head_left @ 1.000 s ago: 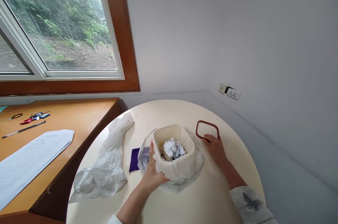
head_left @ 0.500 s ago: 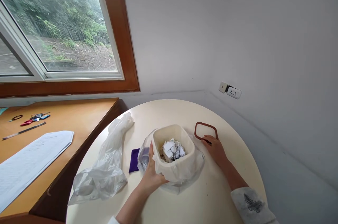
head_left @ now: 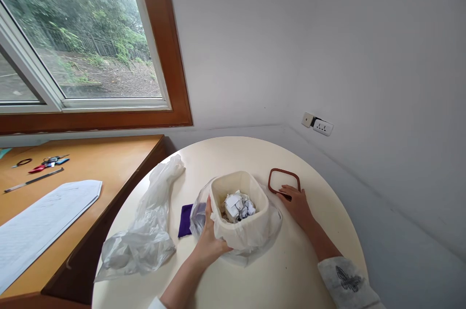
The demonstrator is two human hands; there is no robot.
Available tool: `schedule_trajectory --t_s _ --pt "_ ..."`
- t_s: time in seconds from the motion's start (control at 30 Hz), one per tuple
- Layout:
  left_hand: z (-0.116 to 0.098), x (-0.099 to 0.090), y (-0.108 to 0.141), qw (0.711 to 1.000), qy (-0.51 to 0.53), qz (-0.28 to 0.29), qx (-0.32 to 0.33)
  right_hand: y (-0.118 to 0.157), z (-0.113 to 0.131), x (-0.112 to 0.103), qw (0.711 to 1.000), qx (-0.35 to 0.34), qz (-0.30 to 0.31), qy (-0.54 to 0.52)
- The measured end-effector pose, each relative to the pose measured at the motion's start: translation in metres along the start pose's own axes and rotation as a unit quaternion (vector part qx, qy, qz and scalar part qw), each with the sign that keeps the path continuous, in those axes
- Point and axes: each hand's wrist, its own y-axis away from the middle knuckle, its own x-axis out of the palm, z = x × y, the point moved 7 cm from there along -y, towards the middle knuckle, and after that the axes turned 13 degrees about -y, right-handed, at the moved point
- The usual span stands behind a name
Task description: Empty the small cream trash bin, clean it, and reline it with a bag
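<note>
A small cream wastebasket stands on the round table, its translucent liner bag folded outward over the rim and spread around the base. Crumpled white paper lies inside. My left hand grips the basket's near left side, thumb near the rim and fingers around the wall below. To the right, my right hand is at the near edge of a brown rounded-square ring lying flat on the table. Its thumb and fingers are around that edge, which they partly hide.
A crumpled clear plastic bag lies at the table's left, with a purple cloth beside the basket. On the wooden desk are papers, a pen and keys. A wall socket is behind the round table.
The fingers of my right hand have shifted slightly at the ring's near edge. The basket, the ring and my left hand stay in place.
</note>
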Motion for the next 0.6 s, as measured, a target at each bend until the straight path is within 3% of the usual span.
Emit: schedule_trajectory --t_s 0.2,0.6 --pt "-0.006 -0.001 0.000 1.000 0.010 -0.009 -0.006 0.001 0.008 -0.012 0.992 -0.047 -0.081 0.085" --pt "-0.003 -0.001 0.000 1.000 -0.004 -0.001 -0.010 0.001 0.015 -0.020 0.991 -0.071 -0.105 0.041"
